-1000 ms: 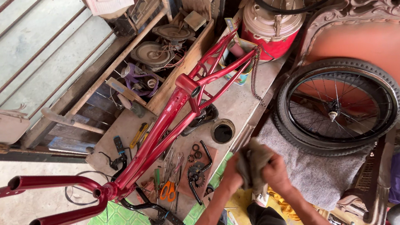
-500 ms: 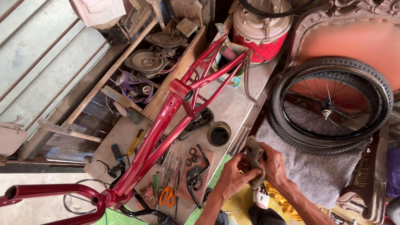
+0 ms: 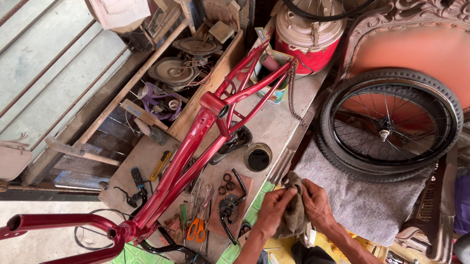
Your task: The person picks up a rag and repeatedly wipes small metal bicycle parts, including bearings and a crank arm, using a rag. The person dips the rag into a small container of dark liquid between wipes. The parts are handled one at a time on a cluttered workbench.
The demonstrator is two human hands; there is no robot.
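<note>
Now both hands (image 3: pixel 297 209) bunch the rag (image 3: pixel 296 212); its length runs upright.

Red bike frame (image 3: pixel 191 159) bars the bench's left; scattered tools (image 3: pixel 199 210) beneath; wheel (image 3: pixel 390 124) crowds right; bare bench (image 3: pixel 272 125) ahead

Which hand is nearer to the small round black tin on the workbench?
Left. The left hand grips the grey rag just below the black tin; the right hand holds the rag's other side, farther from the tin.
</note>
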